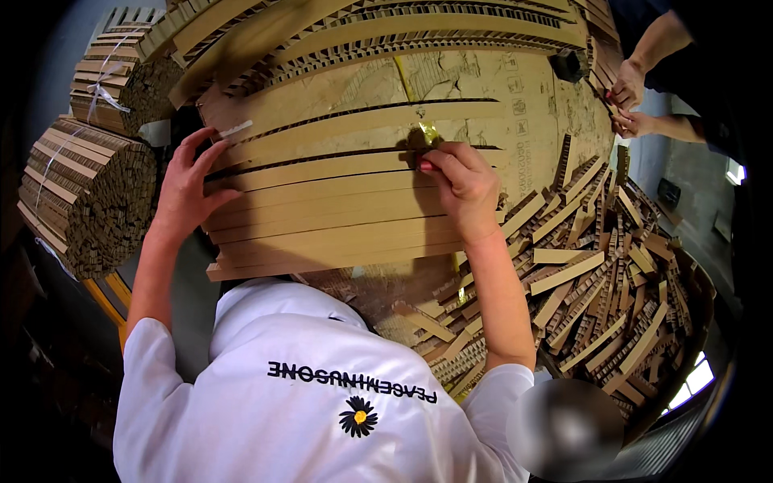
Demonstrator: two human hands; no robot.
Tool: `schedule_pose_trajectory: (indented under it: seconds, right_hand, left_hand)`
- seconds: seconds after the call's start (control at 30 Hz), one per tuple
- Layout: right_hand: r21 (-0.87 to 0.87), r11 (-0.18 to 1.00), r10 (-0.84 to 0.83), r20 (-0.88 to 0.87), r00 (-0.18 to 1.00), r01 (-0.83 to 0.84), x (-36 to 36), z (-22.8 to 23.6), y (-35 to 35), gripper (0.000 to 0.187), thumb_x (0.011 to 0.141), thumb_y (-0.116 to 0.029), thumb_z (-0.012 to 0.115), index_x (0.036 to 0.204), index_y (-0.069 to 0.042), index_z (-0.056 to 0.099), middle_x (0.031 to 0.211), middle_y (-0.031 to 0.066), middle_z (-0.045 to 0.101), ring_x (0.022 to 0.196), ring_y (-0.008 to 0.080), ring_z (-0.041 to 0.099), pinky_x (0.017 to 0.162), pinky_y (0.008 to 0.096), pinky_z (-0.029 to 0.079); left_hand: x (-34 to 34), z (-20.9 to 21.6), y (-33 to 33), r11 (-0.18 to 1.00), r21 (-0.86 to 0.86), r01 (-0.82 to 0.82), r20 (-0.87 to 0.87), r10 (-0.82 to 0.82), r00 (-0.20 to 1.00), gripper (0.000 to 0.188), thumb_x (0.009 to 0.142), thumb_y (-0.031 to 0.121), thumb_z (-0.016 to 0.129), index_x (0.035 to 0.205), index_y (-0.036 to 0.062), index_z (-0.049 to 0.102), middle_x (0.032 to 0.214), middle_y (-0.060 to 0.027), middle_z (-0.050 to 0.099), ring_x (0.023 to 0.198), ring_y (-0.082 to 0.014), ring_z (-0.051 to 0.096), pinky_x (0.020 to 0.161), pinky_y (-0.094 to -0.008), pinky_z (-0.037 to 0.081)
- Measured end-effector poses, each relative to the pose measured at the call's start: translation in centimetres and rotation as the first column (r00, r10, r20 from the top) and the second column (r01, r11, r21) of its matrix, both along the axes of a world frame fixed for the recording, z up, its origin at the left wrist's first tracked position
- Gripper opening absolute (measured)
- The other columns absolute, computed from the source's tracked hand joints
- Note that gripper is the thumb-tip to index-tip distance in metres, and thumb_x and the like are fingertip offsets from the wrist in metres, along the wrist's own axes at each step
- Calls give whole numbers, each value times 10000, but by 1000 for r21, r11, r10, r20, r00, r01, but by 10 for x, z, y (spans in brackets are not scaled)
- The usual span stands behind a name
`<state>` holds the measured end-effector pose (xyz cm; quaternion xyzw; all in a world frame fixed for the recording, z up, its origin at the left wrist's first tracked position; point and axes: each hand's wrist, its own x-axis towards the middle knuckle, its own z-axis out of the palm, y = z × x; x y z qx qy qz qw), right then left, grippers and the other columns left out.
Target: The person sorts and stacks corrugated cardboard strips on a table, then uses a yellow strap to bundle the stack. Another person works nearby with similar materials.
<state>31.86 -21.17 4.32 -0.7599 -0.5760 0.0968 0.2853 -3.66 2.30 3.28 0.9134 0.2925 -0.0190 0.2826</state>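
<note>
Long brown honeycomb-cardboard strips [322,205] lie side by side across the table in front of me, with dark gaps between some of them. My left hand [189,185] is at their left ends, thumb and fingers spread apart and nothing visible between them. Over the right part of the strips, my right hand [465,183] is closed in a pinch. A small red bit shows at its fingertips, too small to name. A shiny yellow piece of tape [429,131] lies just beyond those fingers.
Tied bundles of cardboard strips [97,193] stand at the left. Many short cardboard pieces [604,274] fill a large container at the right. More honeycomb strips [386,36] lie along the table's far side. Another person's hands [630,105] work at the far right, beside a small black block [569,66].
</note>
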Motion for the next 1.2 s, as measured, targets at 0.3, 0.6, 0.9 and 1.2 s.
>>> schedule_pose_trajectory:
  seconds: [0.3,0.6,0.9,1.2]
  right_hand:
    - [-43,999,21,30,999,-20,1,-2,-2,162,757,-130,819,887,-122,721,911,28,682,748,244,671,619,349,535]
    - [1,1000,10,-5,1000,-10,0,-7,-4,151,761,-107,819,881,-116,728,921,38,687,764,248,681,632,342,543]
    - [170,848,-341,-549,763,502,-4,13,-28,141,845,51,742,972,-8,731,999,59,652,896,143,602,804,268,496]
    - [95,987,-102,-275,956,133,-27,7,-48,199,779,76,770,947,-24,731,888,87,665,776,227,663,670,300,540]
  left_hand:
    - [-17,15,8,947,-301,-109,-149,66,987,798,715,22,843,1441,129,530,1433,-105,501,1273,-334,534,1032,-414,491]
    - [-13,9,27,861,-495,-114,-121,61,991,669,724,22,835,1330,69,555,1155,-108,635,1016,-271,591,929,-369,486]
    - [-17,15,42,879,-476,37,-68,-79,995,645,721,95,835,1311,49,580,1139,-97,621,1028,-245,592,922,-360,494]
    - [-21,69,48,821,-570,-23,-27,9,1000,582,748,143,779,1283,-8,607,1105,-74,658,1034,-164,617,956,-328,501]
